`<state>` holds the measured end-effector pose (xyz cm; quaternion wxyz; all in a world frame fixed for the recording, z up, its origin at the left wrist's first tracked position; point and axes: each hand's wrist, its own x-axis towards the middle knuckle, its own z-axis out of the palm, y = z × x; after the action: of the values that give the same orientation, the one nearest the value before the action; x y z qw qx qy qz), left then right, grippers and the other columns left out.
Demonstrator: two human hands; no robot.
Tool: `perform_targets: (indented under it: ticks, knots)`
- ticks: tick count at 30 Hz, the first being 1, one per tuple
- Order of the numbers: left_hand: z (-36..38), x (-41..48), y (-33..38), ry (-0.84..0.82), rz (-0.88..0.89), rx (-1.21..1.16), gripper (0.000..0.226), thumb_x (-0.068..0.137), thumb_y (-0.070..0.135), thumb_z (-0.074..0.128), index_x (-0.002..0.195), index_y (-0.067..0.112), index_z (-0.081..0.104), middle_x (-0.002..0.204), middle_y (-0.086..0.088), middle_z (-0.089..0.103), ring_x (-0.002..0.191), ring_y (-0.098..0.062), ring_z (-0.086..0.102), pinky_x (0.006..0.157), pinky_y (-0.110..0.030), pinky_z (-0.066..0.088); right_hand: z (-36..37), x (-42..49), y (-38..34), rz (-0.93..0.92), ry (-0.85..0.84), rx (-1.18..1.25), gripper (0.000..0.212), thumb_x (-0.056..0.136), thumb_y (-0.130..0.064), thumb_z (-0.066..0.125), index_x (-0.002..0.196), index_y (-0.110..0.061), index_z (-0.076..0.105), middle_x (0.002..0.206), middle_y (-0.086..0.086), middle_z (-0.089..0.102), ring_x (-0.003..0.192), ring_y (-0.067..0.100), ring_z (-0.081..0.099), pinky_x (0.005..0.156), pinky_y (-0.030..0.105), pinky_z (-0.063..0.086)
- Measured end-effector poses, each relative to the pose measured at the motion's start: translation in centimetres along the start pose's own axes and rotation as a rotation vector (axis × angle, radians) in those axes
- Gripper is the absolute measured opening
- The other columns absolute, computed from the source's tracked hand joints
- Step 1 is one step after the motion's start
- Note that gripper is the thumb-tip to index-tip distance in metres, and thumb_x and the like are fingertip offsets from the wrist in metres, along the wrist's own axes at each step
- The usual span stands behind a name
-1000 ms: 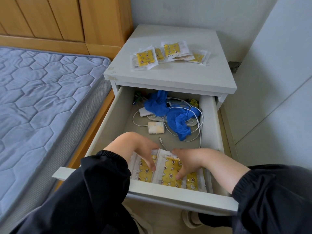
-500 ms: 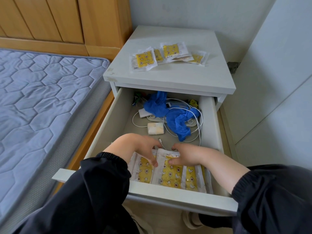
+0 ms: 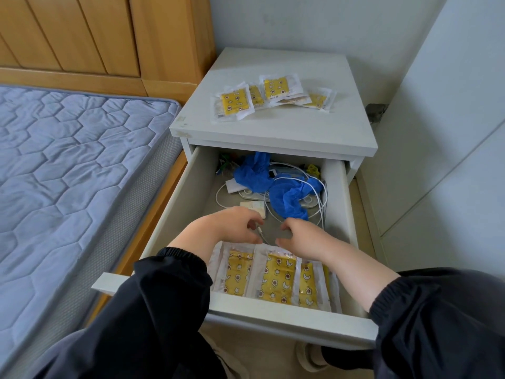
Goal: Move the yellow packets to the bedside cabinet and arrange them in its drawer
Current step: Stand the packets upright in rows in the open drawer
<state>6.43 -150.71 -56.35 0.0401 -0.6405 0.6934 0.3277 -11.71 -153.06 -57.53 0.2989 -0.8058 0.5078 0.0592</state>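
The white bedside cabinet (image 3: pixel 287 132) has its drawer (image 3: pixel 289 315) pulled open. Three yellow packets (image 3: pixel 276 280) in clear wrappers lie side by side at the drawer's front. Several more yellow packets (image 3: pixel 270 94) lie in a loose overlapping row on the cabinet top. My left hand (image 3: pixel 232 225) and my right hand (image 3: pixel 303 233) hover over the drawer's middle, just beyond the arranged packets. Their fingers hang loosely curled and hold nothing. My forearms cover the outer edges of the packet row.
The back of the drawer holds crumpled blue gloves (image 3: pixel 270 184), tangled white cables (image 3: pixel 311 198), a white charger block and a small cream packet (image 3: pixel 254 206). A bed with a blue quilted mattress (image 3: pixel 68 173) stands to the left, a white wall panel (image 3: pixel 451 160) to the right.
Both hands have lifted off the yellow packets in the drawer and moved farther back toward the drawer's middle. The packets lie uncovered in a row.
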Motion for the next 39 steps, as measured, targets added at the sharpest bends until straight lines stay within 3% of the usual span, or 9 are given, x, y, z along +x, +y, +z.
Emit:
perform_targets:
  ticks: [11, 14, 17, 20, 24, 27, 30, 33, 39]
  knots:
    - [-4.8, -0.6, 3.3, 0.722, 0.071, -0.369, 0.025, 0.092, 0.017, 0.056, 0.114, 0.022, 0.067, 0.110, 0.009, 0.066, 0.101, -0.006, 0.058, 0.090, -0.023, 0.046, -9.0, -0.9, -2.4, -0.103, 0.463, 0.213, 0.033, 0.093, -0.020, 0.052, 0.125, -0.017, 0.057, 0.125, -0.001, 0.061, 0.110, 0.017, 0.057, 0.089, 0.029, 0.046]
    - [-7.1, -0.4, 4.3, 0.842, 0.087, -0.376, 0.028, 0.092, 0.011, 0.054, 0.118, 0.018, 0.064, 0.118, 0.004, 0.063, 0.108, -0.009, 0.056, 0.092, -0.020, 0.042, -11.5, -0.5, -3.0, -0.132, 0.557, 0.229, 0.030, 0.091, -0.017, 0.053, 0.121, -0.016, 0.059, 0.121, 0.000, 0.061, 0.104, 0.015, 0.057, 0.084, 0.025, 0.044]
    - [-9.1, 0.1, 4.6, 0.937, 0.096, -0.341, 0.033, 0.091, 0.008, 0.055, 0.122, 0.017, 0.061, 0.131, 0.002, 0.056, 0.124, -0.014, 0.047, 0.098, -0.016, 0.030, -13.2, 0.4, -3.1, -0.170, 0.610, 0.177, 0.032, 0.091, -0.013, 0.052, 0.123, -0.013, 0.056, 0.128, 0.001, 0.052, 0.118, 0.016, 0.047, 0.092, 0.025, 0.037]
    - [-10.5, 0.5, 4.1, 0.964, 0.044, -0.358, 0.042, 0.091, 0.006, 0.054, 0.132, 0.016, 0.053, 0.141, -0.001, 0.047, 0.133, -0.018, 0.038, 0.103, -0.020, 0.025, -14.0, 1.9, -2.8, -0.151, 0.622, 0.087, 0.040, 0.090, -0.013, 0.052, 0.130, -0.011, 0.049, 0.144, 0.006, 0.034, 0.133, 0.021, 0.032, 0.104, 0.031, 0.031]
    - [-12.0, 1.4, 3.0, 0.964, -0.165, -0.584, 0.058, 0.093, 0.007, 0.048, 0.147, 0.017, 0.029, 0.148, -0.004, 0.040, 0.133, -0.024, 0.039, 0.108, -0.035, 0.036, -14.5, 4.4, -2.4, 0.061, 0.613, 0.080, 0.051, 0.091, -0.021, 0.053, 0.139, -0.015, 0.036, 0.157, 0.007, 0.004, 0.143, 0.028, 0.009, 0.111, 0.050, 0.027]
    - [-12.9, 2.3, 2.2, 0.935, -0.242, -0.599, 0.063, 0.093, 0.007, 0.044, 0.150, 0.017, 0.021, 0.149, -0.006, 0.037, 0.129, -0.027, 0.044, 0.103, -0.040, 0.042, -15.0, 6.6, -2.0, 0.171, 0.629, 0.048, 0.058, 0.093, -0.033, 0.050, 0.143, -0.016, 0.027, 0.158, 0.005, -0.003, 0.145, 0.028, 0.002, 0.112, 0.056, 0.019]
    - [-14.3, 3.7, 1.6, 0.891, -0.314, -0.617, 0.072, 0.095, 0.020, 0.047, 0.153, 0.019, 0.004, 0.151, -0.007, 0.034, 0.128, -0.030, 0.045, 0.102, -0.045, 0.043, -16.1, 8.7, -1.9, 0.289, 0.639, 0.116, 0.066, 0.094, -0.042, 0.044, 0.148, -0.014, 0.020, 0.159, 0.008, 0.001, 0.145, 0.028, 0.004, 0.112, 0.058, 0.012]
    - [-16.0, 5.2, 0.9, 0.860, -0.393, -0.705, 0.082, 0.094, 0.033, 0.051, 0.153, 0.019, -0.004, 0.148, -0.011, 0.039, 0.128, -0.033, 0.045, 0.102, -0.048, 0.043, -17.2, 10.6, -1.9, 0.337, 0.694, 0.267, 0.062, 0.093, -0.043, 0.042, 0.144, -0.012, 0.026, 0.156, 0.009, 0.016, 0.143, 0.028, 0.015, 0.111, 0.059, 0.009]
    - [-17.6, 8.3, -0.1, 0.801, -0.514, -0.506, 0.088, 0.092, 0.045, 0.051, 0.153, 0.011, -0.003, 0.157, -0.010, 0.022, 0.144, -0.028, 0.020, 0.116, -0.043, 0.021, -17.8, 12.6, -0.4, 0.148, 0.851, 0.379, 0.059, 0.093, -0.032, 0.049, 0.142, -0.005, 0.032, 0.148, 0.015, 0.033, 0.135, 0.032, 0.034, 0.110, 0.051, 0.027]
